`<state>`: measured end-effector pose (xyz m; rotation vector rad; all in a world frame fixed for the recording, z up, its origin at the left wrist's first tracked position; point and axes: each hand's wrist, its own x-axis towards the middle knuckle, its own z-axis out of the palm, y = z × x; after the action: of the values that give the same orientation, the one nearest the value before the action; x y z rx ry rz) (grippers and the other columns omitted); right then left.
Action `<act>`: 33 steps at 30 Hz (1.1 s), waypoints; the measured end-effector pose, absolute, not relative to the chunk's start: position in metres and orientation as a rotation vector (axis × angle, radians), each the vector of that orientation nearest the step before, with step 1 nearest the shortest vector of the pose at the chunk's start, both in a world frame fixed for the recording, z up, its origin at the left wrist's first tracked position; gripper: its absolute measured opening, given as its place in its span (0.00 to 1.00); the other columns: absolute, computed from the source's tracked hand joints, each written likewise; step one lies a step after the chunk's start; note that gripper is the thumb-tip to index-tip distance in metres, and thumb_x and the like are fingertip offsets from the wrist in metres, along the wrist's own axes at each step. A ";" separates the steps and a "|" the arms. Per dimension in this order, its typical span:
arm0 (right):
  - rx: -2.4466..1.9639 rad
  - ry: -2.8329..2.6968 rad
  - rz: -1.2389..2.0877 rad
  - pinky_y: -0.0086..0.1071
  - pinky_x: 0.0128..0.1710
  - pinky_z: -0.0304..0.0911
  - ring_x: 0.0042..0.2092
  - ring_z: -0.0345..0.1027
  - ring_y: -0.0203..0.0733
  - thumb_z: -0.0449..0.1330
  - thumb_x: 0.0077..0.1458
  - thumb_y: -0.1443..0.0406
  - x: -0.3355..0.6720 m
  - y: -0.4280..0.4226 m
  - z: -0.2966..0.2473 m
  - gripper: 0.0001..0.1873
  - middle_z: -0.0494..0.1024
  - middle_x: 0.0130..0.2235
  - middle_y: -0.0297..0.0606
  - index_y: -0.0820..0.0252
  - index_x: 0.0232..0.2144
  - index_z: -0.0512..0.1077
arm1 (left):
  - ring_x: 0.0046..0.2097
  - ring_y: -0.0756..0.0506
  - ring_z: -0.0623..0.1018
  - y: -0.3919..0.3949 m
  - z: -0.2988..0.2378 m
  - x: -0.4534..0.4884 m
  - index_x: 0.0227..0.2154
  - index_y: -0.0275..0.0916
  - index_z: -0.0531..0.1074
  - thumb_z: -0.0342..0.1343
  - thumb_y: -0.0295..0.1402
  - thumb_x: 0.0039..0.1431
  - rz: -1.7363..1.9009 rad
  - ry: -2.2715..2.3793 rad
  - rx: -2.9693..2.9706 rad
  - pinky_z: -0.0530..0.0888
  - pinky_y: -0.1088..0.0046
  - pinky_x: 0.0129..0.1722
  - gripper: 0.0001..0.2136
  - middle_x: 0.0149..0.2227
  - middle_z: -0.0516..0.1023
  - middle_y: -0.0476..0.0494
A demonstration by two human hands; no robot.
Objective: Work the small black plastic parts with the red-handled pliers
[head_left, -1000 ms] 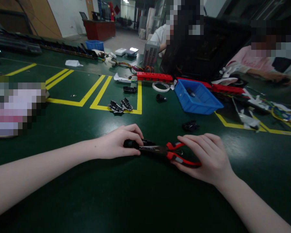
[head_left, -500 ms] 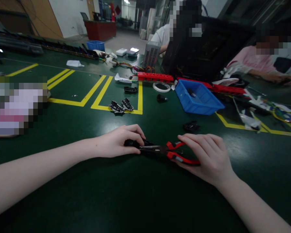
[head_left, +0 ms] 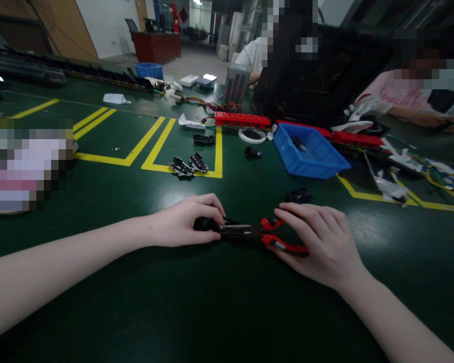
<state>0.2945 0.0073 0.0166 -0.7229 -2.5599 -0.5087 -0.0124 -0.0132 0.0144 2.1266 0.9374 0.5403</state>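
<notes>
My left hand [head_left: 196, 222] is closed around a black plastic part [head_left: 204, 224] low over the green table; the fingers cover much of it. My right hand [head_left: 321, 242] grips the red handles of long-nose pliers [head_left: 255, 231]. Their jaws point left and reach the black part beside my left fingertips. I cannot tell whether the jaw tips pinch anything. Just beyond my right hand lies a dark plastic part [head_left: 298, 195]. Two black-and-silver parts [head_left: 181, 167] sit farther off on the yellow tape, with another black part [head_left: 203, 139] behind them.
A blue bin [head_left: 310, 154] with a dark item inside stands at the back right. Near it are a white ring [head_left: 251, 135], a black cap-like piece [head_left: 252, 153] and a red power strip [head_left: 242, 120]. Two people sit across the table near a large black panel [head_left: 321, 75].
The plier handles have spread slightly wider, and the jaws look a little more apart. My right hand has shifted slightly; my left hand stays nearly still.
</notes>
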 end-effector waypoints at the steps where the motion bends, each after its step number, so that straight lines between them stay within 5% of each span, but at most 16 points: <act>1: -0.714 -2.559 -0.496 0.45 0.46 0.61 0.49 0.70 0.54 0.64 0.55 0.58 0.294 0.007 0.017 0.27 0.75 0.51 0.50 0.61 0.55 0.66 | 0.49 0.43 0.74 -0.013 0.014 -0.012 0.39 0.38 0.76 0.61 0.31 0.60 0.547 0.935 2.124 0.73 0.62 0.50 0.05 0.48 0.71 0.42; 33: -0.615 -2.546 -0.438 0.41 0.41 0.69 0.45 0.72 0.51 0.65 0.52 0.66 0.297 0.008 0.016 0.25 0.78 0.48 0.50 0.65 0.53 0.68 | 0.50 0.43 0.74 -0.015 0.015 -0.012 0.39 0.38 0.75 0.61 0.30 0.60 0.550 0.948 2.132 0.72 0.62 0.51 0.05 0.49 0.70 0.44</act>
<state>0.2970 0.0077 0.0158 -0.6150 -2.5463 -0.4375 -0.0123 -0.0146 0.0146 2.1318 0.9476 0.5496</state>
